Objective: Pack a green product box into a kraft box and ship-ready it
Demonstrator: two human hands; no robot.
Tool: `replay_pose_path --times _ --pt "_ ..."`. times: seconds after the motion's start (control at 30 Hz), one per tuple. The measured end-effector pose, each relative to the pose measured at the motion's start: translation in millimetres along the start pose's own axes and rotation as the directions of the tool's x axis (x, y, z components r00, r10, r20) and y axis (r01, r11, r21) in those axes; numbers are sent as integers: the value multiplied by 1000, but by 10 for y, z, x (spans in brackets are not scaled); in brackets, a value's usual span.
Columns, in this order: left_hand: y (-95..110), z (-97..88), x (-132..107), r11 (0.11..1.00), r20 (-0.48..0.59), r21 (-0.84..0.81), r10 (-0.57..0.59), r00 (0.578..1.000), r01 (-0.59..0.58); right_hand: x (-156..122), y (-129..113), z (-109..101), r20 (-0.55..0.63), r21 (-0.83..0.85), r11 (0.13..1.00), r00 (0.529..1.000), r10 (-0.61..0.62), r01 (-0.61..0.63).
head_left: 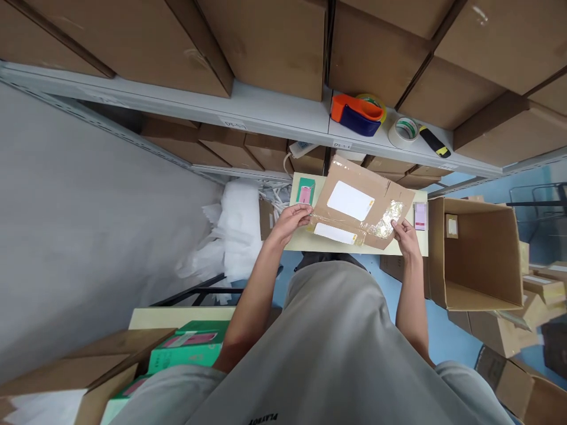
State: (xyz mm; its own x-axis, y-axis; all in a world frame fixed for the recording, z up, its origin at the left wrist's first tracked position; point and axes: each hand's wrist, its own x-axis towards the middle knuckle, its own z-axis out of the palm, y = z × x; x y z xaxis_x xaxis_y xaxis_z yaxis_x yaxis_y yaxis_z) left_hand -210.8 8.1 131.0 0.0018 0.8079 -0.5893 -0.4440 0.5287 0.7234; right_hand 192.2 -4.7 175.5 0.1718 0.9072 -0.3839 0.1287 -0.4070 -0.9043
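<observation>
Between my hands is a flattened piece of cardboard point(381, 195) with two white labels and strips of clear tape, tilted above a pale narrow table point(296, 241). My left hand point(292, 221) pinches its left edge. At the lower right edge, beside a shiny taped patch, my right hand point(405, 236) grips it between thumb and fingers. A small green and pink box point(305, 190) lies on the table near my left hand. Right of the cardboard is a small lilac box point(420, 216).
A shelf point(283, 115) ahead bears an orange and blue tape dispenser point(358, 114), a tape roll point(403, 133) and a box cutter point(434, 141). An open carton point(482, 254) stands at right. White wrap point(241, 227) and green boxes point(190, 348) are at left.
</observation>
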Motion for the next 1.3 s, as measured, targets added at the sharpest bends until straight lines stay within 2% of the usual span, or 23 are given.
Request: replay_pose_path --times 0.13,0.27,0.47,0.63,0.73,0.87,0.97,1.1,1.2,1.3 --pt "-61 30 52 995 18 60 73 997 -74 41 55 -50 6 -51 999 1000 -12 12" --pt "-187 130 71 979 -13 118 169 986 -166 230 119 -192 34 -81 995 998 -61 64" --pt "-512 495 151 905 -31 299 325 945 -302 619 343 -393 117 -57 993 988 -98 105" --pt "-778 793 364 880 -80 350 370 926 -322 799 609 -524 115 -35 993 988 -106 110" --pt "-839 872 455 896 -109 318 358 928 -308 833 742 -642 155 -56 991 982 -109 119" --pt "-939 931 474 944 -111 174 301 947 -280 877 977 -737 180 -135 984 979 -95 120" --pt "-1102 982 460 957 -147 139 275 950 -255 910 1198 -700 181 -228 966 980 -84 125" --pt "-1335 1028 458 973 -175 161 193 965 -165 917 1439 -613 185 -309 943 981 -66 121" --pt "-1432 1027 448 972 -156 175 186 970 -159 888 1537 -594 215 -380 917 976 -41 123" --pt "-1467 1018 411 968 -92 179 196 976 -178 836 1563 -581 296 -395 904 954 -44 164"
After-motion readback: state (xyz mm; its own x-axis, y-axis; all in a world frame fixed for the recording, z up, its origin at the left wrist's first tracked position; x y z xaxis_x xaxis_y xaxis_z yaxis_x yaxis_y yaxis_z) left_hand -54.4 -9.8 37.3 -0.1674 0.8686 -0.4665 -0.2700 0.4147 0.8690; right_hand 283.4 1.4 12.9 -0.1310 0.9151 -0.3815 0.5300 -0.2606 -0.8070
